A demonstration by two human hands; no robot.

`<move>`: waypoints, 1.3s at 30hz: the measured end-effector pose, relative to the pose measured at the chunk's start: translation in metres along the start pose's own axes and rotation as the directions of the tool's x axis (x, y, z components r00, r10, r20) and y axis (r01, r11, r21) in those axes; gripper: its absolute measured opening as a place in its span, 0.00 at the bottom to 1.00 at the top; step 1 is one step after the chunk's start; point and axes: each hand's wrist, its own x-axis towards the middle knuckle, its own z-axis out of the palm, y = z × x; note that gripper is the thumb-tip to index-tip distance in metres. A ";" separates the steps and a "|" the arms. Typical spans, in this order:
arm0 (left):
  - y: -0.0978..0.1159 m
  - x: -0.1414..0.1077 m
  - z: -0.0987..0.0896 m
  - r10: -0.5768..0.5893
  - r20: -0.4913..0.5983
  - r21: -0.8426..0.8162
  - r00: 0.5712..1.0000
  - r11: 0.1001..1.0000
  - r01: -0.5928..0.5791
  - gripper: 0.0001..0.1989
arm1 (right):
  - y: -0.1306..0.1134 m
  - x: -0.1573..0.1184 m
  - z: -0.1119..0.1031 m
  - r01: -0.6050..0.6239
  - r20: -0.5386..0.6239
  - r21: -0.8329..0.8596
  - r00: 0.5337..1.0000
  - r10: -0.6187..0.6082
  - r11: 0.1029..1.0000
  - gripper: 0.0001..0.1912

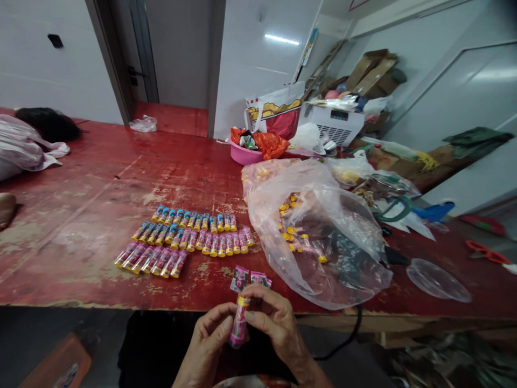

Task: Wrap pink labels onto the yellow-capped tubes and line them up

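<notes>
Both my hands hold one small clear tube (241, 318) just in front of the table edge. Its yellow end points up and its pink end down. My left hand (210, 337) pinches it from the left, and my right hand (274, 318) grips its upper part with thumb and fingers. Behind them on the table lie pink printed packets (239, 278). Farther back, filled tubes with blue or pink ends and yellow ends (161, 235) lie side by side in three rows. To the right, a large clear plastic bag (307, 188) contains several yellow-capped tubes (291, 231).
The worn red table (81, 253) spreads around me. At the back stand a pink basin (245, 155) and a printed shopping bag (278, 113). On the right are a clear lid (438, 279) and red-handled scissors (482, 250). A person (24, 143) is partly visible far left.
</notes>
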 end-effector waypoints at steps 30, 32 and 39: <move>-0.001 -0.004 -0.002 0.014 0.022 0.081 1.000 0.997 -0.016 0.19 | 0.000 -0.001 -0.001 0.005 0.060 -0.050 0.998 -0.002 0.999 0.18; 0.000 -0.004 -0.001 0.011 0.037 0.075 0.999 0.997 -0.014 0.19 | 0.000 -0.002 -0.002 0.005 0.056 -0.046 0.998 -0.002 0.999 0.19; 0.004 -0.007 0.003 0.027 0.059 0.069 0.998 0.997 -0.031 0.20 | -0.001 0.000 -0.002 0.001 0.052 -0.046 0.999 0.001 0.999 0.18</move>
